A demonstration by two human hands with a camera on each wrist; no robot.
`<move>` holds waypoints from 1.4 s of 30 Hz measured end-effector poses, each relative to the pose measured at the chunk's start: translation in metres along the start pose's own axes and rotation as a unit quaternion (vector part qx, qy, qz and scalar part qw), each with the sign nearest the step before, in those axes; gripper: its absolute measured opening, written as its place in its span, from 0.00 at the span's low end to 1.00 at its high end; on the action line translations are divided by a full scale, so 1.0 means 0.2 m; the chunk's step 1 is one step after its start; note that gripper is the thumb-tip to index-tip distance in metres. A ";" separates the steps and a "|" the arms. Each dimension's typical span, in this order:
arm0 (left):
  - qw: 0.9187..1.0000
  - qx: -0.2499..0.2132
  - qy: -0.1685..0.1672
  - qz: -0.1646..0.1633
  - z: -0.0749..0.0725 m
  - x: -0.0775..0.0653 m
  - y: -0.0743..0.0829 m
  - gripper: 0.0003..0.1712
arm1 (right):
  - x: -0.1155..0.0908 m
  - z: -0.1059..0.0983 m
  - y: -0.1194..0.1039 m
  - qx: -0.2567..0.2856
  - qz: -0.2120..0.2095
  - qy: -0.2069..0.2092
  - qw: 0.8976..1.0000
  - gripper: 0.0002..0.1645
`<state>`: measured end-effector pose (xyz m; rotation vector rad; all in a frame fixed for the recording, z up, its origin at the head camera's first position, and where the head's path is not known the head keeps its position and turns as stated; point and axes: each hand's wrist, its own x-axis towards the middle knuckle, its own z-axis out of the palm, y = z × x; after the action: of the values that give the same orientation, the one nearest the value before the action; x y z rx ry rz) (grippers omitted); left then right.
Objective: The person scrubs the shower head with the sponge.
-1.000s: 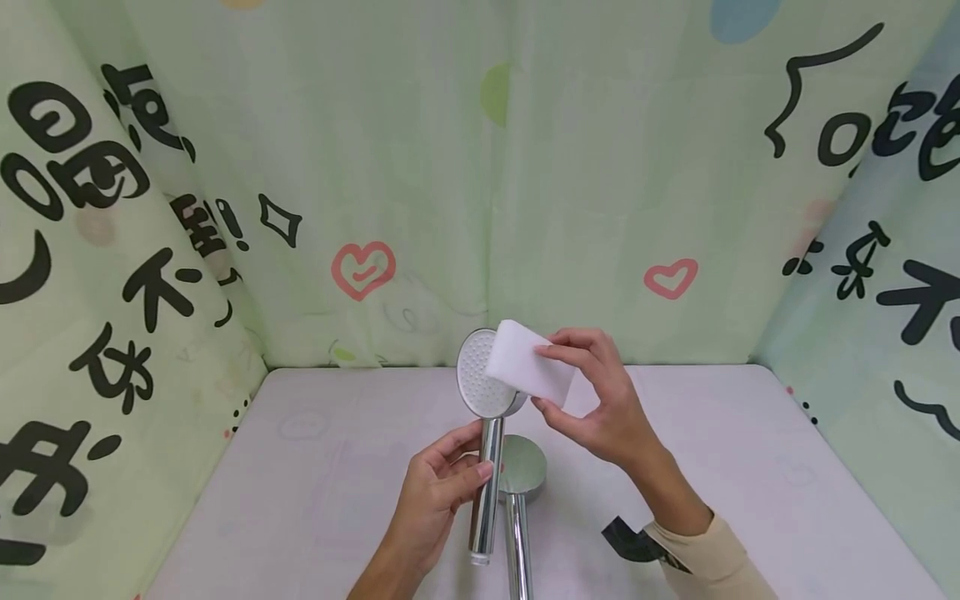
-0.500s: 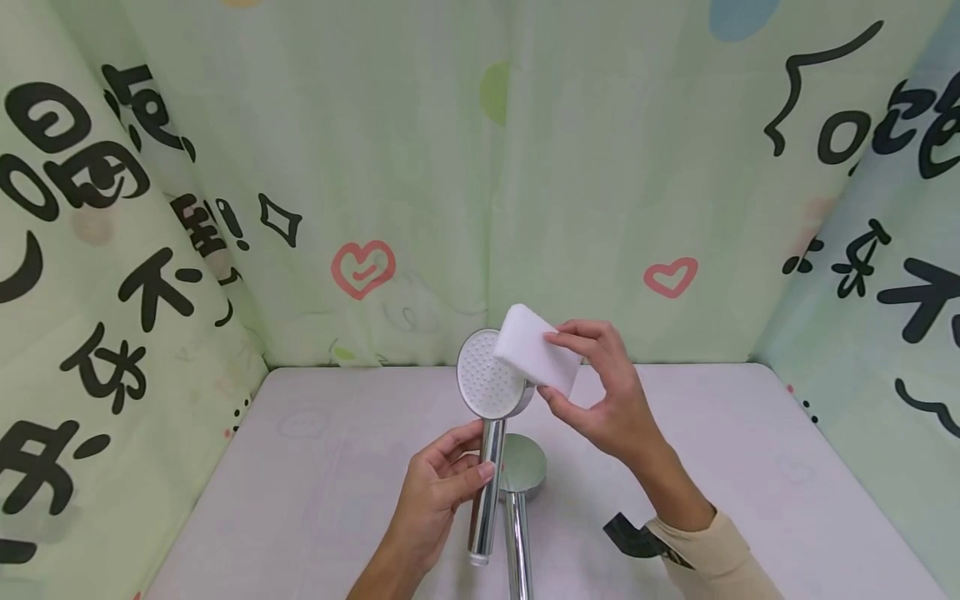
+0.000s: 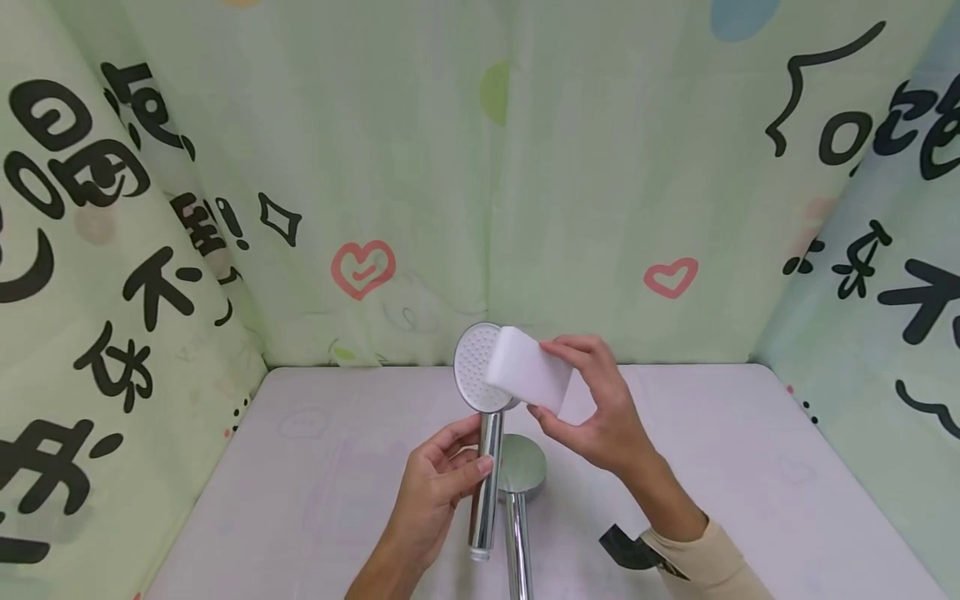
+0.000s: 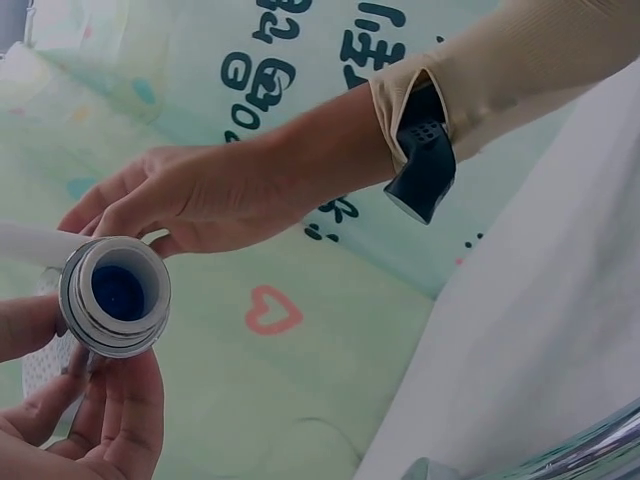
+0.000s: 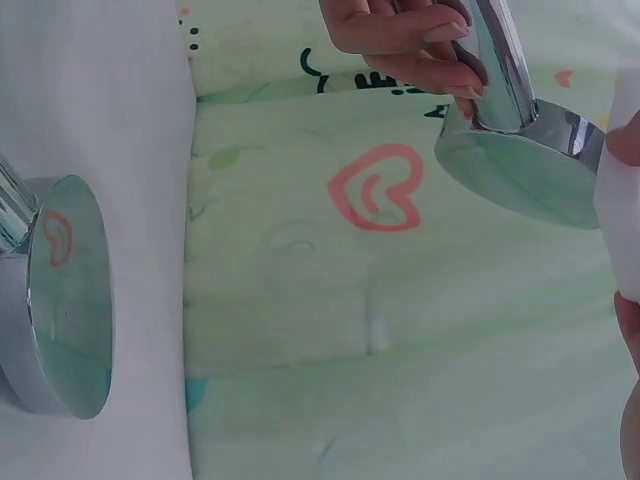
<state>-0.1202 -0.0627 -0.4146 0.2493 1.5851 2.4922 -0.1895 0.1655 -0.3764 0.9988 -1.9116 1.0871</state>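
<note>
My left hand (image 3: 438, 492) grips the chrome handle of a shower head (image 3: 474, 367), which stands upright with its white nozzle face turned toward me. In the left wrist view the handle's threaded end (image 4: 118, 295) shows a dark blue inside. My right hand (image 3: 596, 404) pinches a white sponge block (image 3: 528, 367) between thumb and fingers. The sponge overlaps the right edge of the nozzle face in the head view. In the right wrist view the shower head's mirrored back (image 5: 520, 170) shows, with the sponge (image 5: 622, 210) beside it at the right edge.
A second chrome shower head (image 3: 522, 465) lies on the white table (image 3: 360, 467) just behind and below the held one. Green printed curtains (image 3: 420, 167) enclose the table at the back and both sides. A black device (image 3: 628, 548) sits at the right sleeve.
The sponge rose slightly with my right hand, then came back down and left over the nozzle face. The held shower head has shifted a little up and left.
</note>
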 end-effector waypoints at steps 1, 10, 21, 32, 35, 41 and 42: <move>1.000 0.000 0.001 0.001 0.00 0.00 0.00 0.33 | 0.00 0.00 0.00 0.001 -0.001 0.000 1.000 0.37; 1.000 -0.012 0.006 0.001 0.01 0.00 0.02 0.33 | -0.01 0.03 -0.01 -0.002 -0.003 -0.005 1.000 0.36; 1.000 -0.026 0.009 -0.001 0.03 0.00 0.04 0.32 | -0.02 0.05 -0.02 -0.013 -0.026 -0.007 1.000 0.33; 0.999 -0.042 0.023 -0.008 0.05 0.01 0.05 0.30 | -0.01 0.07 -0.02 -0.033 -0.064 -0.014 0.997 0.31; 0.999 -0.044 0.022 -0.006 0.06 0.01 0.05 0.29 | -0.01 0.08 -0.02 -0.034 -0.071 -0.013 0.997 0.31; 0.999 -0.040 0.013 -0.009 0.06 0.01 0.06 0.30 | -0.01 0.08 -0.01 -0.044 -0.080 -0.009 0.996 0.31; 0.999 -0.038 0.011 -0.009 0.06 0.00 0.06 0.31 | -0.01 0.08 -0.01 -0.047 -0.081 -0.008 0.996 0.31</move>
<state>-0.1188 -0.0560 -0.3991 0.1951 1.4893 2.5438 -0.1900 0.1518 -0.3832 1.0905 -1.8419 0.8910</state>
